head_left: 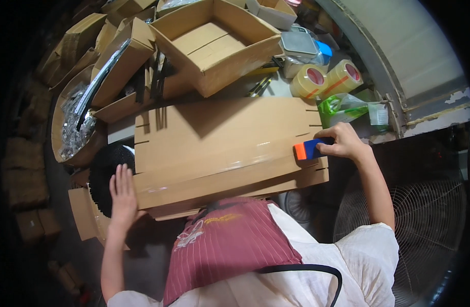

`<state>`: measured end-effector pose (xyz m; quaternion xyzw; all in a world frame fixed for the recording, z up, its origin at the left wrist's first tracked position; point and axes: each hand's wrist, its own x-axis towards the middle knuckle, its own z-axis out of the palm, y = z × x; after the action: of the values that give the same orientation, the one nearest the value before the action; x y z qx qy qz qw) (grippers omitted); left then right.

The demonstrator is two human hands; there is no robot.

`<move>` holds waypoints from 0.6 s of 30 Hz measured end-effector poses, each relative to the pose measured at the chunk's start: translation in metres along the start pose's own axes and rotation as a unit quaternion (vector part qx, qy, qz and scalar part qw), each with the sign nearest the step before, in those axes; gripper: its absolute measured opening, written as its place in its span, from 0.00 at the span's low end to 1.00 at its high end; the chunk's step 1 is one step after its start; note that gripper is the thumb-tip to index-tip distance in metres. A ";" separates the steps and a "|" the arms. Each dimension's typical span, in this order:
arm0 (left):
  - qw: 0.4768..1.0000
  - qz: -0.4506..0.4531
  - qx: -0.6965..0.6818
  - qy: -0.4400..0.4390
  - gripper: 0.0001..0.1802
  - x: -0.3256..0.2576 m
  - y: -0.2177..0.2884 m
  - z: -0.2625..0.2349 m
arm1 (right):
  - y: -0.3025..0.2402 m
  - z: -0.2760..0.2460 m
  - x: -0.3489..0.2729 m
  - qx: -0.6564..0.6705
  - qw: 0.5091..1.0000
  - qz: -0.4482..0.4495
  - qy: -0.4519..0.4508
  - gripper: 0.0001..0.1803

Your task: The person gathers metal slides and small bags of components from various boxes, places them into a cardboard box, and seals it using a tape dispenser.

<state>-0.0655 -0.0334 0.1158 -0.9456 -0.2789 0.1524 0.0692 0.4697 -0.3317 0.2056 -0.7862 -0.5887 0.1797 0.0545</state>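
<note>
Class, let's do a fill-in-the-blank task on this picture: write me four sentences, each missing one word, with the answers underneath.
1. The right hand holds a blue and ____ tool.
2. The left hand is at the flat carton's ____ end.
3. The fan is on the person's ____ side.
4. The bag beside the tape rolls is partly ____.

Missing words: orange; left; right; green.

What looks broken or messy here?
The grey metal frame at the far right looks damaged: ragged pale patches show, like flaking paint. Also, cardboard underneath the taped flattened carton pokes out unevenly, so the stack looks untidy.
</note>
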 end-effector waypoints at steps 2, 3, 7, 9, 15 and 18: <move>0.997 0.047 -0.054 0.030 0.73 0.014 0.037 -0.002 | -0.013 -0.001 0.001 -0.020 1.000 0.008 -0.007 0.21; 0.987 0.120 -0.087 0.062 0.68 0.020 0.056 0.018 | -0.019 -0.003 0.001 -0.045 0.999 0.018 -0.010 0.21; 0.959 0.240 -0.071 0.132 0.48 0.080 0.161 0.000 | -0.055 -0.004 0.015 -0.147 0.987 0.042 -0.040 0.20; 0.937 0.285 -0.072 0.188 0.42 0.113 0.201 -0.011 | -0.065 -0.001 0.018 -0.165 0.985 0.042 -0.027 0.20; 0.927 0.308 -0.103 0.189 0.45 0.146 0.258 -0.051 | -0.070 0.008 0.016 -0.190 0.979 0.068 -0.013 0.21; 0.900 0.348 -0.195 0.176 0.49 0.145 0.243 -0.050 | -0.071 0.002 0.012 -0.165 0.982 0.087 -0.027 0.21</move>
<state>0.1895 -0.1591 0.0741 -0.9884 0.0610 -0.0599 -0.1257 0.4070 -0.2993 0.2224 -0.8276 -0.5407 0.1055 -0.1076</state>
